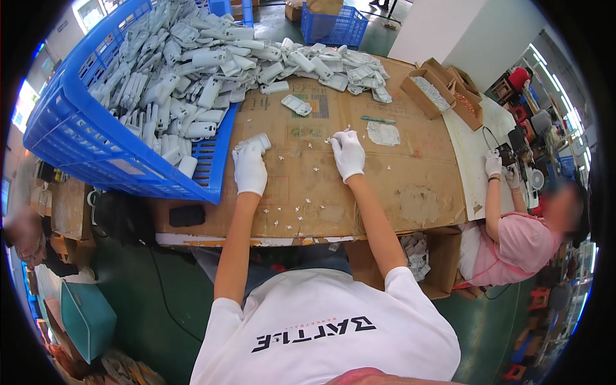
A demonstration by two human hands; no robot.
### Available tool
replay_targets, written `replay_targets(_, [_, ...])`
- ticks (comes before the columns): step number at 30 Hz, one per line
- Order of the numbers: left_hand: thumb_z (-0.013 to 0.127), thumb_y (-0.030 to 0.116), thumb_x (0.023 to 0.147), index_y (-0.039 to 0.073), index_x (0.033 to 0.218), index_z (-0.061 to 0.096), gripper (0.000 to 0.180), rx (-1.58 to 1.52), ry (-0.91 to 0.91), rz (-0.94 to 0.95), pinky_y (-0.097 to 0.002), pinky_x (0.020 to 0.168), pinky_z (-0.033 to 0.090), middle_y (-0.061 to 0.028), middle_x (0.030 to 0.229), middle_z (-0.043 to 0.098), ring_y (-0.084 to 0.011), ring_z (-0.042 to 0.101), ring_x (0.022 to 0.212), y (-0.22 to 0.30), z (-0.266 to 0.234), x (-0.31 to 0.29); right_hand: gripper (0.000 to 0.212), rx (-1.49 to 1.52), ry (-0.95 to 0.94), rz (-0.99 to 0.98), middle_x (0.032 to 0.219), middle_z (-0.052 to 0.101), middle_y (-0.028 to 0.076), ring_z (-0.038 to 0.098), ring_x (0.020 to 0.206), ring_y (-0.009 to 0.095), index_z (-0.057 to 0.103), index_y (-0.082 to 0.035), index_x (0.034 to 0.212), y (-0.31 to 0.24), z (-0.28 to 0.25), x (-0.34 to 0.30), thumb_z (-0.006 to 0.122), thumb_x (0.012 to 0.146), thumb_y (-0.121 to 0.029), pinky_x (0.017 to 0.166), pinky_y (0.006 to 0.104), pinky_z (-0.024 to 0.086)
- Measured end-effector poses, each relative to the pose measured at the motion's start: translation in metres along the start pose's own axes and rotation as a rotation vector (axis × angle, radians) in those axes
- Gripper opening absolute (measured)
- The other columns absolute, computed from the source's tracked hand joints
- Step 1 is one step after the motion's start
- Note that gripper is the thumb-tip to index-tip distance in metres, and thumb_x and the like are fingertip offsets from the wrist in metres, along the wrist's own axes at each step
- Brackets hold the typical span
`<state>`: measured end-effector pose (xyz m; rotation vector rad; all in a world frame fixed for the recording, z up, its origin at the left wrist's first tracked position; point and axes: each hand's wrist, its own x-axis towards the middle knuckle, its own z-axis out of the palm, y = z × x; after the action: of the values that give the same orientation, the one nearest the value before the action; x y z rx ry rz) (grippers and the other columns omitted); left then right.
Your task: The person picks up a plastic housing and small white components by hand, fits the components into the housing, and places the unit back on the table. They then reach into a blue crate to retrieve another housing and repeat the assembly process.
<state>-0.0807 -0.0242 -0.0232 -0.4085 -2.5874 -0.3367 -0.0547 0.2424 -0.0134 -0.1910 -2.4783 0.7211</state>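
My left hand (249,171), in a white glove, grips a white plastic casing (258,142) low over the cardboard-covered table (398,167). Level with it to the right, my right hand (350,156), also gloved, has its fingers drawn together. Tiny white pieces (330,140) show at its fingertips; whether they are pinched or lying there is too small to tell. More small white pieces (307,200) lie scattered between my forearms and near the table's front edge. A single white casing (296,105) rests beyond my hands.
A tilted blue crate (122,160) at the left spills a heap of white casings (212,61) across the far table. A green pen (378,119) and a paper slip (384,134) lie right, near cardboard boxes (428,93) of small parts. A co-worker (523,244) sits at the right.
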Motion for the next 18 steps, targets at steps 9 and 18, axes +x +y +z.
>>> replay_targets(9, [0.078, 0.022, 0.074, 0.005, 0.103, 0.062, 0.037, -0.135, 0.154, -0.219, -0.0458, 0.102, 0.041, -0.0147, 0.103, 0.060, -0.0349, 0.055, 0.104, 0.011, -0.034, -0.012, 0.009, -0.079, -0.076, 0.065, 0.097, 0.062, 0.013, 0.065, 0.085, 0.035, 0.064, -0.011, 0.085, -0.003, 0.015, 0.007, 0.063, 0.089, -0.019, 0.072, 0.0471, 0.053])
replay_targets(18, [0.067, 0.019, 0.083, 0.005, 0.092, 0.065, 0.017, -0.120, 0.040, -0.280, -0.0473, 0.082, 0.050, -0.0164, 0.093, 0.066, -0.0362, 0.062, 0.093, 0.012, -0.009, -0.010, 0.009, -0.129, 0.203, -0.163, 0.089, 0.057, 0.012, 0.064, 0.077, 0.033, 0.055, -0.008, 0.085, -0.010, 0.026, 0.001, 0.063, 0.087, -0.010, 0.067, 0.0440, 0.053])
